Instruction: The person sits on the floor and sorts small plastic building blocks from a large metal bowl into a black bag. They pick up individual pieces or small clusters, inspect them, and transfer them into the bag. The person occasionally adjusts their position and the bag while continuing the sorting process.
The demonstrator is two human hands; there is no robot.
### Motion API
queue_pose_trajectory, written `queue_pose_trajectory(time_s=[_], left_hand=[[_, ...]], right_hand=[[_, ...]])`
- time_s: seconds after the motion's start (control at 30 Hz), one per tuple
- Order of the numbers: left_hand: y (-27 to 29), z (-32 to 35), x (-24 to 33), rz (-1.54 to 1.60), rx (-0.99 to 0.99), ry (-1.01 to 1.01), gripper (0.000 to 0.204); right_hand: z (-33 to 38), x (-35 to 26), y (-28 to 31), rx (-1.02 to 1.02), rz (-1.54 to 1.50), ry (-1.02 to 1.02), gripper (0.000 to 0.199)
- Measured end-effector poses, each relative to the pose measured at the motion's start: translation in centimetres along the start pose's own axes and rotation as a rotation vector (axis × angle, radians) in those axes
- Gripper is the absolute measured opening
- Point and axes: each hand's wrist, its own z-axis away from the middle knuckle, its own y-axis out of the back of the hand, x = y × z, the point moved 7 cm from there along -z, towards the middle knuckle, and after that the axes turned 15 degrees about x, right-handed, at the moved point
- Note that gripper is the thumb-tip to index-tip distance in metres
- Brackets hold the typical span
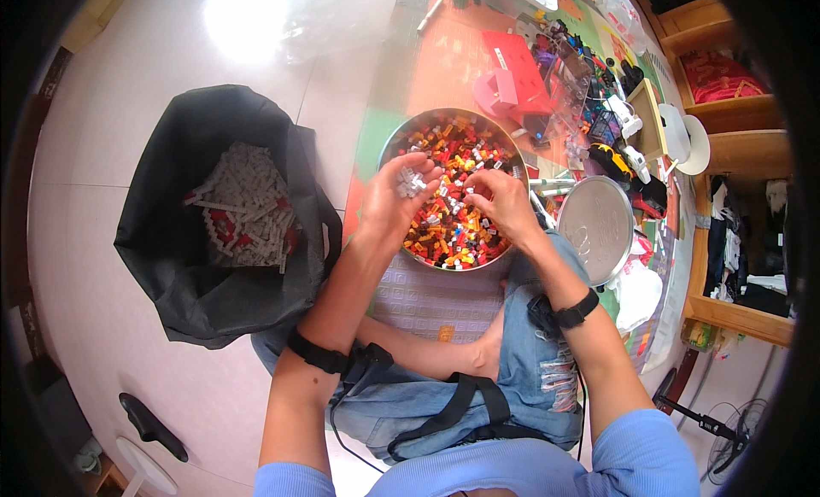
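Observation:
A round metal tin [383, 147] full of small toy building bricks [448, 232], mostly orange, red, yellow, black and white, stands in front of me. My left hand [389, 202] is palm up over the tin's left side, fingers curled round a small pile of whitish-grey bricks [411, 183]. Over the right side, my right hand [507, 203] has thumb and forefinger brought together low above the bricks. Whatever sits between those fingertips is too small to make out. On the left, a black fabric bag [162, 271] gapes wide, with a heap of whitish-grey bricks [248, 194] and some red ones inside.
A round metal lid [596, 228] lies right of the tin, beside my knee. Beyond it spreads a clutter of toys and parts, with a red plastic box [521, 66] and a yellow-and-black toy [608, 161]. Wooden shelves [735, 147] line the right side. A patterned mat [436, 296] lies under the tin.

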Motion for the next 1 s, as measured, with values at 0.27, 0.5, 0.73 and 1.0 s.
queue_pose_trajectory(time_s=[0.27,0.5,0.73,1.0], left_hand=[[-0.1,0.2,-0.3,-0.036,-0.011,0.030,0.026],[-0.2,0.3,-0.2,-0.059,0.000,0.024,0.027],[-0.1,0.0,-0.4,-0.047,-0.014,0.032,0.027],[-0.2,0.4,-0.2,-0.079,0.016,0.024,0.028]], right_hand=[[0.8,2.4,-0.2,-0.114,-0.568,-0.458,0.016],[1.8,4.3,-1.3,-0.109,-0.760,-0.701,0.013],[0.8,0.0,-1.5,-0.032,0.066,0.153,0.013],[0.4,0.0,-0.9,-0.010,-0.031,0.000,0.017]])
